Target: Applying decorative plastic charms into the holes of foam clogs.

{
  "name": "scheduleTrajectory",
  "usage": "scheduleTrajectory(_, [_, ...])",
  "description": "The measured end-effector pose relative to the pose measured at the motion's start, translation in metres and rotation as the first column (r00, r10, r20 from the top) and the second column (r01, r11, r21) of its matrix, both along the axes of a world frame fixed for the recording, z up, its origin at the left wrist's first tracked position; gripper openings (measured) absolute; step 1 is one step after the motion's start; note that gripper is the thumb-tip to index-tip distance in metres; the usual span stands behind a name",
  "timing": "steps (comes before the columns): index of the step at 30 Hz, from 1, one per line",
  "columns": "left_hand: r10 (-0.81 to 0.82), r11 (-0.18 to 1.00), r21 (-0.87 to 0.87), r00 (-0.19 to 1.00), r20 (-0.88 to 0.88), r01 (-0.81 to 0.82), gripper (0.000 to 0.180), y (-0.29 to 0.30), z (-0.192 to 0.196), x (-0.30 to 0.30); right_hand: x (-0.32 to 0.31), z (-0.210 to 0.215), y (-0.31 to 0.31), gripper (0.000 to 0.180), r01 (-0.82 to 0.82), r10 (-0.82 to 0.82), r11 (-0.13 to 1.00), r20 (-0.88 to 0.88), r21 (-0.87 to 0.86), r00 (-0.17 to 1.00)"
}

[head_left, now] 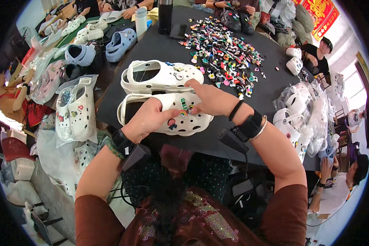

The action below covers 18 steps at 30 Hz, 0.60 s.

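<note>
Two white clogs lie side by side on the black table, toes to the right. My left hand [145, 119] is closed on the near clog [162, 129], thumb over its upper and the other fingers hidden in the foot opening. My right hand [213, 99] is at the toe of the same clog. Its thumb presses beside a small charm [190, 109], its index finger reaches toward the far clog [168, 78], and its remaining fingers are hidden. Rainbow, green-letter and round pink charms [172, 123] sit on the near clog; the far clog also carries charms.
A wide pile of colourful charms [225, 53] covers the table's far middle. A dark bottle [165, 16] and a phone [178, 30] stand near it. Bagged white clogs flank me at left [75, 108] and right [291, 123]. Blue clogs [121, 44] rest at far left. Other people work around the tables.
</note>
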<state>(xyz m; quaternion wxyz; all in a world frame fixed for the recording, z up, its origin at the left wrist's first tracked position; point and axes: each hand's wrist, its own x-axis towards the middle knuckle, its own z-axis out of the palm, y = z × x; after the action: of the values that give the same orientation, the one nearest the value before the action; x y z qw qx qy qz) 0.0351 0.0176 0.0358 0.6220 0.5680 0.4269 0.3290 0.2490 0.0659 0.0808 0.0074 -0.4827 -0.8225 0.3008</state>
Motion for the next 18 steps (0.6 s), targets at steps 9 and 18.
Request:
scheduleTrajectory(9, [-0.012,0.997,-0.076,0.995,-0.102,0.004,0.031,0.002,0.007,0.004,-0.011,-0.009,0.000,0.075,0.074,-0.084,0.994,0.133,0.078,0.988])
scheduleTrajectory(18, [0.061,0.987,0.160,0.948,-0.311,-0.011,0.026,0.030,-0.001,0.005,-0.002,-0.042,0.001,0.045,-0.035,0.071,0.944,-0.098,0.329,0.993])
